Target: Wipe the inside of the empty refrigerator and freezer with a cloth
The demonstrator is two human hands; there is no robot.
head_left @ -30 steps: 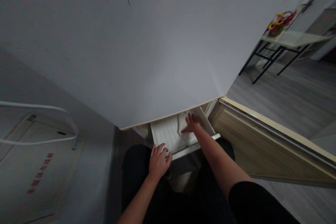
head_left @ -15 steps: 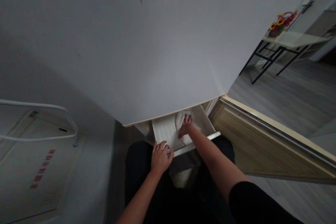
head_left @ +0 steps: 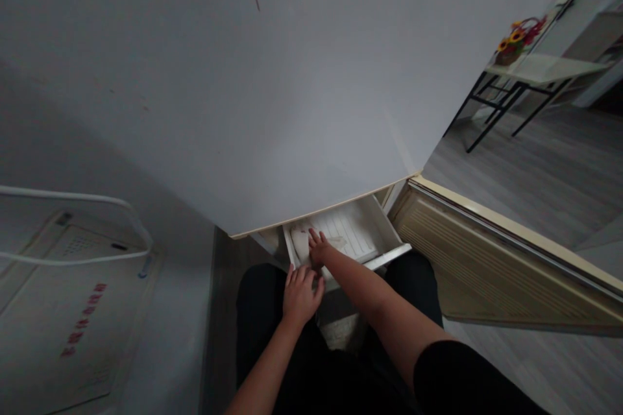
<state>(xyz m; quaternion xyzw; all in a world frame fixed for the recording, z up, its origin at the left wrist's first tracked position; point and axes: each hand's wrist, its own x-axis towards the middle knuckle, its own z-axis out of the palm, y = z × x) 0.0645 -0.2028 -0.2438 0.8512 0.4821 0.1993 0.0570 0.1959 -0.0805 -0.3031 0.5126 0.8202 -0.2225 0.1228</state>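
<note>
A shallow white drawer (head_left: 361, 228) with a ridged bottom is pulled out between my knees. Inside it, against the left wall, lies a white cloth (head_left: 298, 245), partly hidden by my right hand (head_left: 318, 248). That hand presses down on the cloth with its fingers stretched out and apart. My left hand (head_left: 302, 292) rests at the left part of the drawer's front edge, fingers spread, holding nothing that I can see. Its fingertips touch the drawer front; the two hands are close together.
An open door panel (head_left: 467, 266) stands to the right of the drawer. A large pale flat surface (head_left: 311, 91) overhangs the drawer. At left are a white bar (head_left: 73, 193) and a flat box with red lettering (head_left: 82, 321). A table (head_left: 549, 68) carries a flower basket (head_left: 511, 48) far right.
My right hand has slid the cloth leftward across the drawer bottom, from the middle to the left wall. My left hand has stayed at the front edge.
</note>
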